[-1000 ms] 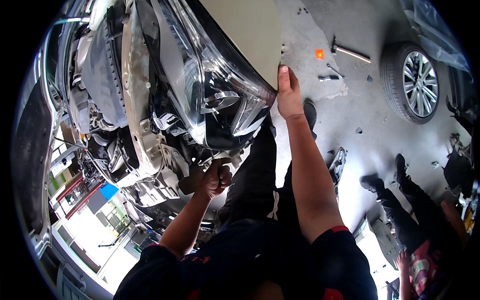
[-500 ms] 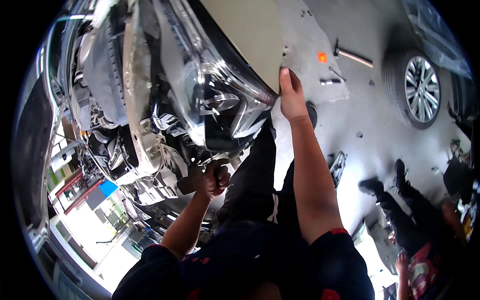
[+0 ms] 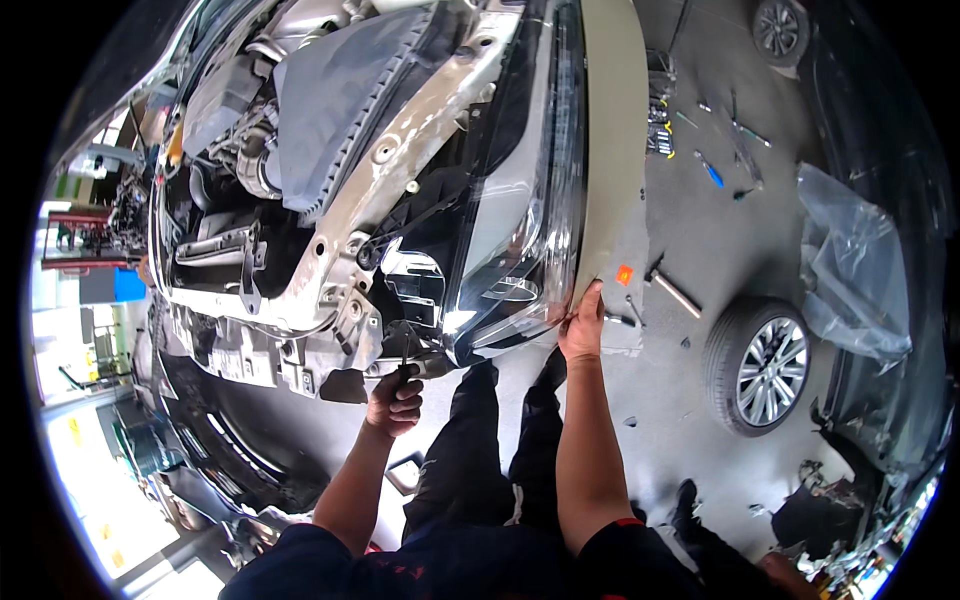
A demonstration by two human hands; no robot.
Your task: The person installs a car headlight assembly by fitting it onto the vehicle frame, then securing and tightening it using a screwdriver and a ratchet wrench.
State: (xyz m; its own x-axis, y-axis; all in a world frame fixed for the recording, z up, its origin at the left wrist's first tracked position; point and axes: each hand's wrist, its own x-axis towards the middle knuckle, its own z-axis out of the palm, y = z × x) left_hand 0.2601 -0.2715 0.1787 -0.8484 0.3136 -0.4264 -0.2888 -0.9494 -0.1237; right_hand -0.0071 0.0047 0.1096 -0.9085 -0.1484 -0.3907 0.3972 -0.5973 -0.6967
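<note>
The left hand (image 3: 395, 402) is closed in a fist round a dark-handled tool (image 3: 404, 373), its thin shaft pointing to 12 o'clock. At 1 o'clock from that fist, the headlight (image 3: 515, 260) sits in the car front (image 3: 355, 218). The right hand (image 3: 581, 325) touches the beige panel (image 3: 612, 150) at its 6 o'clock end, thumb up; whether its fingers grip, I cannot tell. From there, a hammer (image 3: 680, 294) lies at 2 o'clock.

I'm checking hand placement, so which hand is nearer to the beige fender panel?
Right. The right hand touches the beige fender panel at its near end; the left hand is farther left, beyond the headlight, holding a slim tool.
</note>
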